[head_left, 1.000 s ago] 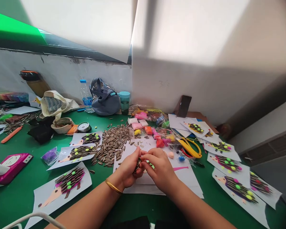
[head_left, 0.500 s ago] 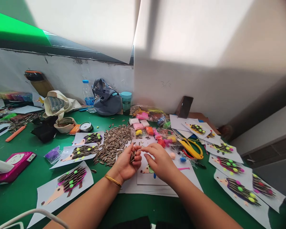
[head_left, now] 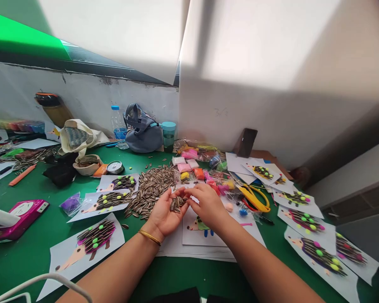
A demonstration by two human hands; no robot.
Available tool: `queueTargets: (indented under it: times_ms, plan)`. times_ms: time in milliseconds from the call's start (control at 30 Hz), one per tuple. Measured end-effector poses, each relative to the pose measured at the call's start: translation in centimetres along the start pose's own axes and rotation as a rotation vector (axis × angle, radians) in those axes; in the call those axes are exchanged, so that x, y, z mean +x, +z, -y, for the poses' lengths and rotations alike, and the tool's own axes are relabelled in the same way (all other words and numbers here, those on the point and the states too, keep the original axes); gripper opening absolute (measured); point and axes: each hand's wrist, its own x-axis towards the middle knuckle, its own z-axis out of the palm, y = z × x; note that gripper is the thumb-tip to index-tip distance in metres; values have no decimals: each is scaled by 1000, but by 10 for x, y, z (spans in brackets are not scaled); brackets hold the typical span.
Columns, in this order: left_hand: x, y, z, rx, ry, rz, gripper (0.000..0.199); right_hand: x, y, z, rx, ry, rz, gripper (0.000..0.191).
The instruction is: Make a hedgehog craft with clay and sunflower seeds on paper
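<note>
My left hand [head_left: 167, 214] is palm up and cupped, with several striped sunflower seeds [head_left: 177, 204] lying in it. My right hand [head_left: 206, 206] reaches over from the right, its thumb and fingertips pinched together at the edge of those seeds; what sits between the fingertips is too small to make out. Beneath my right hand a white sheet [head_left: 192, 239] carries a clay hedgehog [head_left: 200, 224] with a green back and blue feet, partly covered by the hand. A heap of sunflower seeds [head_left: 153, 185] lies beyond my left hand.
Finished seed hedgehog pictures [head_left: 96, 240] lie at left, others [head_left: 318, 252] at right. Behind my hands are clay packets [head_left: 185, 167], with yellow scissors [head_left: 254, 198] beside them. A bag [head_left: 143, 136], bottle [head_left: 119, 130] and phone [head_left: 246, 142] stand at the wall.
My left hand has opened from a loose curl into a flat cup, showing the seeds in its palm. My right hand has shifted slightly up and left, uncovering more of the hedgehog.
</note>
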Motion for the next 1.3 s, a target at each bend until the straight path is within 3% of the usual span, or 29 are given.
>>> queueTargets:
  times_ms: [133,267,367,567,867,1300]
  plan:
    - [-1,2,0,30,-7,-15,37,6,4,-3,-35,-3,58,15]
    - [-1,3,-1,61,-6,-34,30,10,1,-3,7,17,15,10]
    - [-2,2,-2,252,38,-72,14,12,-4,1,72,35,-24,14]
    - [-4,1,-2,699,137,59,26,15,-5,7,209,60,0,15]
    - [-3,0,0,796,107,101,23,10,2,-1,312,85,-3,14]
    - [1,-2,3,882,62,55,8,4,8,0,112,1,14,8]
